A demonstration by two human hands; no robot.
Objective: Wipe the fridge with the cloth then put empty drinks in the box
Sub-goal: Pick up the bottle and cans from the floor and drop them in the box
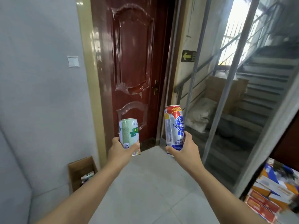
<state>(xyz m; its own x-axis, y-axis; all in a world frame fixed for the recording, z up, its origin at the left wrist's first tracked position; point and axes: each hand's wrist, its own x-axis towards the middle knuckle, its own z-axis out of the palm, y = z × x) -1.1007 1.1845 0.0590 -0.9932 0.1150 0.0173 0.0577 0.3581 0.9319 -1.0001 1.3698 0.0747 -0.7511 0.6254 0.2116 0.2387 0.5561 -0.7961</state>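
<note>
Left hand (120,148) gripping green-white can (129,136) upright at centre frame, right hand (186,148) gripping taller Pabst can (174,128) upright, tops up, open cardboard box (80,172) lower left

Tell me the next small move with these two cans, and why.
Probably lower the left hand with its green can toward the open cardboard box on the floor at the lower left. Both hands already grip upright cans, the right hand a Pabst can, and the box, already holding something, lies nearest the left arm.
</note>
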